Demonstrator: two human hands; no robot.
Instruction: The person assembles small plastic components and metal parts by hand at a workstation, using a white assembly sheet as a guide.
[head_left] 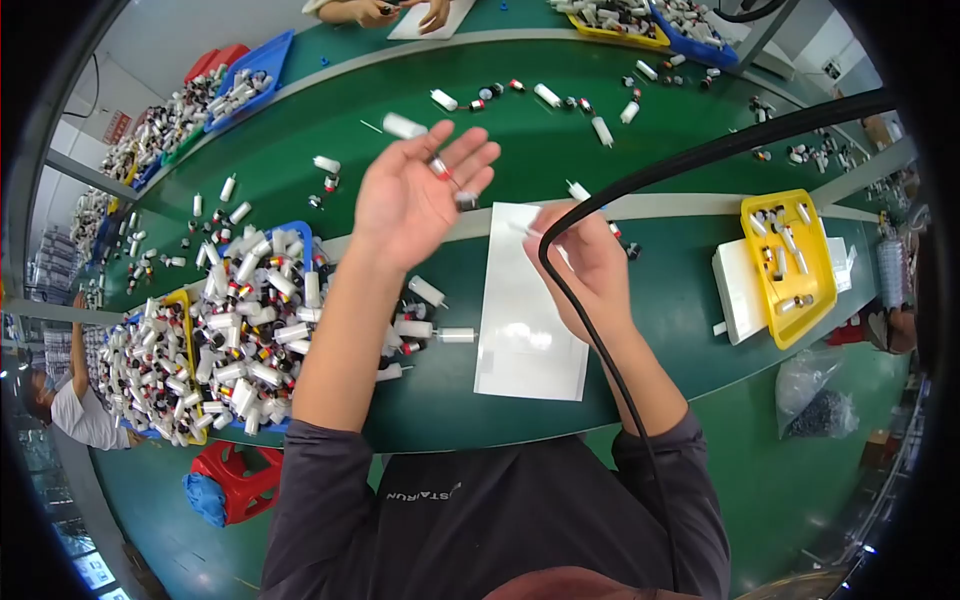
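My left hand is palm up over the green belt's near edge, with its fingers spread. Over its fingers show a small red-and-silver part and a dark cap; whether they rest there or are falling, I cannot tell. A white cylinder is just past the thumb. My right hand is closed, fingers curled, above a white sheet. A slim white piece shows at its fingertips, blurred. A black cable hides part of this hand.
White cylinders and small caps fill a blue bin and a yellow bin at left. Farther right, a yellow tray holds a few parts. Loose parts lie along the belt. Another person's hands work at the far side.
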